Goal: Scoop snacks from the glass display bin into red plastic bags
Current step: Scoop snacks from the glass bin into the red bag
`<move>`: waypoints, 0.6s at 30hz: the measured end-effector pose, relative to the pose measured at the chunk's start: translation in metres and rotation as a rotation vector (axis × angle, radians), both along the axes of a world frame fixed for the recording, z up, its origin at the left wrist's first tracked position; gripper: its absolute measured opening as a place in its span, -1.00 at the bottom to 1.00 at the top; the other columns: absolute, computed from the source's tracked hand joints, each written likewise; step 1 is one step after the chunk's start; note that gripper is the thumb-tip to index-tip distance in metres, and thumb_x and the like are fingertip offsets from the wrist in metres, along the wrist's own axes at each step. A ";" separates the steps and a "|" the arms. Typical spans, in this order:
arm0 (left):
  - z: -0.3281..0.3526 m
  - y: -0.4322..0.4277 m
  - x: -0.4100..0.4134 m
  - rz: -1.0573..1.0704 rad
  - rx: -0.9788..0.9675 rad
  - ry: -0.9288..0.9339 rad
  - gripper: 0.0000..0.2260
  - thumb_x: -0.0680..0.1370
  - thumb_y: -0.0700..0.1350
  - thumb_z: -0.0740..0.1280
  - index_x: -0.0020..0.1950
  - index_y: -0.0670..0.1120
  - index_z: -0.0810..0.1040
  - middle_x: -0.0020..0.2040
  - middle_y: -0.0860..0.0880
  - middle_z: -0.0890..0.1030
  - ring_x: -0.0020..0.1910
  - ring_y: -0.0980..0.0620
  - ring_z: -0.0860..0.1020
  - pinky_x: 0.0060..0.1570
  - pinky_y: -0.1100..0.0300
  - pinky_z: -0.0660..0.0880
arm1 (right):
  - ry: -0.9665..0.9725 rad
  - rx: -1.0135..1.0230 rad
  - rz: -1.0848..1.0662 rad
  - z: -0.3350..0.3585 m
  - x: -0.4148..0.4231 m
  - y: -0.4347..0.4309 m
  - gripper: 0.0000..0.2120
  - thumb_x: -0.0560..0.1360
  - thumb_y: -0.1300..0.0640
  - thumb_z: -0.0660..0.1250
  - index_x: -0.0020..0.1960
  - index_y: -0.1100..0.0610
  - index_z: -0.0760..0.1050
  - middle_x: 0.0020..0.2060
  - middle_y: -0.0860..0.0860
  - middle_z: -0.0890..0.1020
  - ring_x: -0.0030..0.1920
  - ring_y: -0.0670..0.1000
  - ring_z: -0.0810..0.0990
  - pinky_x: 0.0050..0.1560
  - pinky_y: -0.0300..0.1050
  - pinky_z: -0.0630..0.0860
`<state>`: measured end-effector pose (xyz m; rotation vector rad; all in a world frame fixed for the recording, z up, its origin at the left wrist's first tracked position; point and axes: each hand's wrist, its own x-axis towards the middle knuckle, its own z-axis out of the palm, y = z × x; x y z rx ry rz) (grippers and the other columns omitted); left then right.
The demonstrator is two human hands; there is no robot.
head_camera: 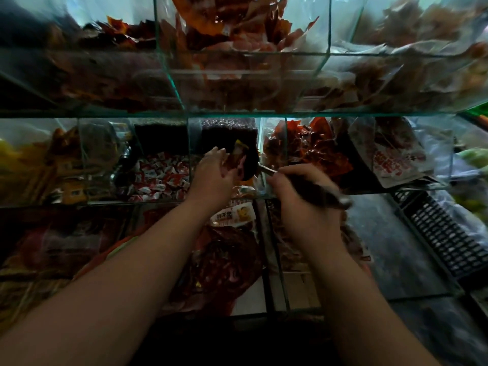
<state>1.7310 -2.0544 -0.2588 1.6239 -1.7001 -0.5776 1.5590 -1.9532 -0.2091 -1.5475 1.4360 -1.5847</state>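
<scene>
- Head view: the left hand (214, 170) reaches into the middle glass display bin (189, 138), its fingers fairly straight, and presses a snack packet (235, 160) against the dark bowl of the scoop (249, 166)
- The right hand (298, 188) is wrapped round the scoop's handle (320, 192) just outside the bin's front edge; motion blur smears the handle's end
- No red plastic bag can be picked out with any certainty in this dim shot
- Handling, as a judgement: the packets look like small sealed film pouches, so they should be light, slick and crinkly, apt to slide off a shallow scoop (hence the steadying hand, probably). They seem soft rather than fragile. The scoop is stiff and best held well back on the handle, as now, with the free hand cupping the load from the side
- Writing: a pale packet (233, 215) in the bin below carries Chinese characters and a small cartoon picture, too small to read with confidence
- A white pouch (390, 162) to the right bears large red characters, blurred
- Red-and-white wrapped sweets (158, 175) in the neighbouring bin show print that cannot be read
</scene>
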 end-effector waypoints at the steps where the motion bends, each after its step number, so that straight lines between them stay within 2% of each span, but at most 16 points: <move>1: -0.004 0.000 0.002 0.016 0.014 0.012 -0.45 0.65 -0.05 0.33 0.61 -0.06 0.26 0.61 -0.08 0.24 0.58 -0.05 0.20 0.52 0.07 0.16 | 0.251 -0.090 0.035 -0.007 -0.001 -0.003 -0.94 0.54 0.16 0.41 -0.02 0.09 0.65 -0.12 -0.10 0.68 -0.09 -0.20 0.65 -0.05 -0.33 0.57; 3: -0.010 0.005 0.006 0.022 0.018 0.015 -0.40 0.62 -0.04 0.37 0.62 0.02 0.22 0.60 -0.05 0.26 0.56 -0.04 0.25 0.47 0.07 0.23 | 0.579 -0.117 0.150 -0.017 -0.007 -0.008 -0.71 0.47 0.02 0.33 0.12 0.13 0.64 0.02 -0.02 0.66 0.00 -0.10 0.63 0.02 -0.21 0.58; 5: -0.012 0.012 0.010 0.012 0.018 0.036 -0.40 0.60 -0.03 0.39 0.60 0.09 0.23 0.58 -0.02 0.29 0.52 -0.03 0.31 0.46 -0.02 0.33 | 0.627 -0.092 0.208 -0.022 -0.012 -0.009 -0.56 0.41 -0.05 0.29 0.19 0.14 0.62 0.10 0.01 0.64 0.09 -0.02 0.63 0.11 -0.10 0.59; 7: -0.012 0.018 0.012 0.007 0.002 0.104 -0.44 0.59 -0.06 0.41 0.56 0.11 0.30 0.53 0.01 0.36 0.47 0.01 0.37 0.41 -0.07 0.42 | 0.528 -0.143 0.192 -0.025 -0.010 -0.008 -0.70 0.49 0.03 0.32 0.15 0.13 0.63 0.04 -0.04 0.66 0.05 -0.08 0.65 0.09 -0.09 0.60; 9: -0.010 0.025 0.012 0.017 -0.010 0.171 -0.49 0.59 -0.07 0.42 0.51 0.09 0.37 0.48 0.03 0.43 0.44 0.04 0.42 0.39 -0.06 0.45 | 0.408 -0.204 0.112 -0.026 -0.005 -0.005 -0.90 0.55 0.13 0.39 0.05 0.06 0.63 -0.11 -0.20 0.64 -0.05 -0.23 0.64 -0.01 -0.26 0.59; 10: -0.009 0.030 0.013 0.023 -0.013 0.192 -0.53 0.58 -0.06 0.43 0.48 0.09 0.41 0.45 0.04 0.46 0.41 0.06 0.45 0.37 -0.04 0.47 | 0.321 -0.196 0.077 -0.025 -0.001 -0.001 -0.95 0.55 0.14 0.42 0.01 0.03 0.63 -0.17 -0.22 0.65 -0.09 -0.26 0.65 -0.06 -0.31 0.59; 11: -0.008 0.037 0.015 0.023 -0.017 0.211 -0.58 0.58 -0.05 0.43 0.42 0.11 0.46 0.40 0.08 0.51 0.35 0.10 0.49 0.31 0.01 0.52 | 0.210 -0.151 0.061 -0.024 0.000 0.004 -0.98 0.55 0.11 0.43 -0.03 0.00 0.62 -0.18 -0.19 0.67 -0.11 -0.24 0.67 -0.07 -0.28 0.61; 12: -0.006 0.046 0.017 0.016 -0.025 0.234 -0.66 0.57 -0.03 0.43 0.33 0.16 0.52 0.30 0.16 0.57 0.26 0.19 0.55 0.21 0.12 0.58 | 0.095 -0.078 0.062 -0.021 0.002 0.010 -0.97 0.55 0.04 0.42 -0.04 -0.02 0.63 -0.16 -0.15 0.70 -0.09 -0.18 0.71 -0.05 -0.17 0.66; 14: -0.002 0.068 0.022 -0.001 -0.034 0.295 -0.79 0.54 0.02 0.42 0.12 0.27 0.57 0.07 0.29 0.64 0.03 0.29 0.62 -0.06 0.33 0.61 | -0.116 0.039 0.103 -0.010 0.001 0.025 -0.91 0.54 -0.05 0.40 -0.05 -0.06 0.63 -0.11 -0.02 0.75 -0.04 -0.04 0.76 -0.04 0.01 0.70; 15: -0.001 0.080 0.026 -0.002 -0.028 0.337 -0.81 0.53 0.02 0.42 0.08 0.29 0.57 0.01 0.29 0.65 -0.06 0.22 0.66 -0.14 0.29 0.63 | -0.209 0.060 0.124 -0.003 0.000 0.032 -0.92 0.53 -0.04 0.40 -0.07 -0.05 0.64 -0.11 0.03 0.75 -0.05 0.01 0.77 -0.04 0.01 0.71; 18: -0.005 0.114 0.037 0.036 0.011 0.447 -0.80 0.56 -0.03 0.43 0.07 0.29 0.59 -0.08 0.14 0.70 -0.23 -0.07 0.70 -0.26 -0.11 0.66 | -0.345 0.061 0.147 0.019 0.001 0.051 -0.91 0.55 0.07 0.41 -0.12 0.01 0.65 -0.14 0.07 0.76 -0.12 0.09 0.78 -0.12 -0.09 0.70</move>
